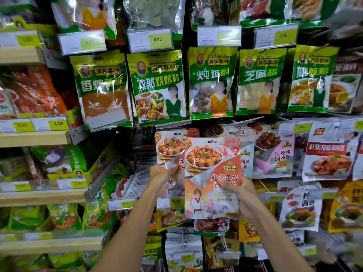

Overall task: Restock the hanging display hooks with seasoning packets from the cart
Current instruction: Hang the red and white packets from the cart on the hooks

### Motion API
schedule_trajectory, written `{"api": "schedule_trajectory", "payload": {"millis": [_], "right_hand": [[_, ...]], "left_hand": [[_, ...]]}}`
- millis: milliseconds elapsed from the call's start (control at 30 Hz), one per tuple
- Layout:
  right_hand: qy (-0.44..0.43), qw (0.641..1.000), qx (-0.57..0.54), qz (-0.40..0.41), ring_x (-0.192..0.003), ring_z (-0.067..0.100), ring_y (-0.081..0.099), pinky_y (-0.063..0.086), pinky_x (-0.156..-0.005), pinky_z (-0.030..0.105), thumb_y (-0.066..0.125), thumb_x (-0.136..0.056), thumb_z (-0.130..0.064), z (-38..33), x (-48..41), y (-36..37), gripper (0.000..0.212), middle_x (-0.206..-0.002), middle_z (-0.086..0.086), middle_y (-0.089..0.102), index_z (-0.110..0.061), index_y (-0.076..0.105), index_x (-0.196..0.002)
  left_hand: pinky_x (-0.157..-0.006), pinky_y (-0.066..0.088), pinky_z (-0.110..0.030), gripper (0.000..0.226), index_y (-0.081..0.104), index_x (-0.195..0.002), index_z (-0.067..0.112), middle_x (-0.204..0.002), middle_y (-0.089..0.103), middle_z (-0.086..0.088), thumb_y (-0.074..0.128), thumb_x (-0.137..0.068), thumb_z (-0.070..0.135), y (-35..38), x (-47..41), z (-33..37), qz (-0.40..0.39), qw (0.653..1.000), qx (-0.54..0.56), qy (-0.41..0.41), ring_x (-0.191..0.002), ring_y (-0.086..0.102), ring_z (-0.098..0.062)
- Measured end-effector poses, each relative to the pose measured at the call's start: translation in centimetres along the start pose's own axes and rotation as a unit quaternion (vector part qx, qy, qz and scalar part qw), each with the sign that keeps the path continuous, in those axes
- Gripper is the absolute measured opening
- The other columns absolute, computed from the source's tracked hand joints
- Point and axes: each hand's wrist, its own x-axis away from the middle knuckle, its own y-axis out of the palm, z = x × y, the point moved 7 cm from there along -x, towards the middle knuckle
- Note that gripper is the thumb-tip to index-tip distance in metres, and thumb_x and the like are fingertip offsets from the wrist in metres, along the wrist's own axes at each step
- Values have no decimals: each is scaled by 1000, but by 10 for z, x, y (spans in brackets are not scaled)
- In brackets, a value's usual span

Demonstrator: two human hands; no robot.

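The front packet point(212, 177) is orange-red and pale grey-white, printed with a red-sauced dish on a white plate and a figure in a white robe with a red sash. The rear packet point(170, 148), just to its left, carries the same dish print. The far row of green packets point(157, 87) has white and yellow lettering (the leftmost green packet point(102, 89) shows rust-brown powder). Price tags point(150, 40) are white with a yellow-green patch. At right, a white packet point(327, 154) bears a red band.
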Motion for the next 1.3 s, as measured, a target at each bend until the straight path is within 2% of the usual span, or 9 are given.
{"api": "schedule_trajectory", "payload": {"millis": [167, 233, 333, 467, 567, 767, 900, 1067, 1300], "right_hand": [[13, 1000, -2, -16, -88, 23, 73, 56, -76, 38, 87, -53, -29, 0, -5, 9, 54, -94, 7, 76, -11, 66, -99], [18, 999, -2, -29, -88, 24, 73, 56, -78, 39, 86, -51, -29, -2, -7, 18, 56, -93, 6, 76, -10, 66, -99], [22, 998, 3, -51, -88, 27, 72, 56, -79, 40, 87, -50, -29, -5, -13, 36, 57, -93, 9, 76, -7, 67, -99], [39, 997, 3, -63, -90, 35, 71, 57, -82, 45, 85, -54, -22, -10, -25, 62, 53, -96, 17, 74, 1, 68, -99], [50, 997, 10, -63, -90, 37, 70, 55, -86, 52, 83, -62, -12, -15, -33, 78, 46, -98, 20, 73, 5, 66, -101], [73, 995, 25, -64, -89, 36, 70, 54, -87, 54, 83, -62, -16, -14, -42, 92, 42, -95, 18, 74, -1, 64, -95], [72, 995, 19, -63, -83, 27, 73, 58, -71, 38, 84, -59, -17, -6, -42, 92, 42, -89, 12, 76, -3, 66, -94], [87, 995, -2, -58, -84, 30, 73, 58, -79, 44, 83, -59, -13, -1, -45, 93, 41, -90, 13, 75, -1, 66, -94], [101, 994, 22, -38, -93, 28, 69, 53, -88, 43, 82, -70, -10, 4, -56, 90, 31, -97, 12, 74, -4, 66, -96]], "left_hand": [[-61, 47, -28, 19, 60, -85, 6, -76, 60, -5, 62, -91, 24, -4, 8, 6, -33, 997, -48, 49, -73, 57, -18], [-68, 44, -30, 15, 55, -88, 10, -78, 56, -4, 59, -93, 24, -18, 14, 14, -13, 982, -162, 96, -74, 55, -20], [-85, 49, -36, 34, 50, -122, 4, -111, 60, -14, 57, -94, 22, -52, 27, 40, 71, 935, -314, 152, -103, 58, -30], [-71, 53, -34, 17, 64, -106, 10, -93, 70, -8, 54, -95, 17, -95, 74, 139, 237, 860, -311, 327, -81, 64, -23], [-68, 46, -29, 17, 65, -102, 9, -91, 69, -6, 50, -97, 16, -101, 96, 211, 285, 824, -256, 417, -79, 62, -20], [-99, 34, -28, 34, 50, -129, 4, -130, 52, -13, 39, -100, 19, -69, 84, 298, 310, 725, -329, 519, -121, 46, -24], [-112, 24, -34, 42, 39, -140, 6, -145, 40, -15, 34, -101, 22, -52, 66, 329, 315, 658, -396, 558, -135, 35, -26], [-116, 20, -38, 47, 29, -146, 7, -149, 34, -15, 31, -102, 26, -45, 35, 339, 292, 630, -471, 544, -139, 30, -27], [-108, 31, -36, 43, 43, -136, 1, -133, 51, -18, 38, -99, 23, -46, 39, 343, 292, 612, -450, 581, -125, 45, -28]]}}
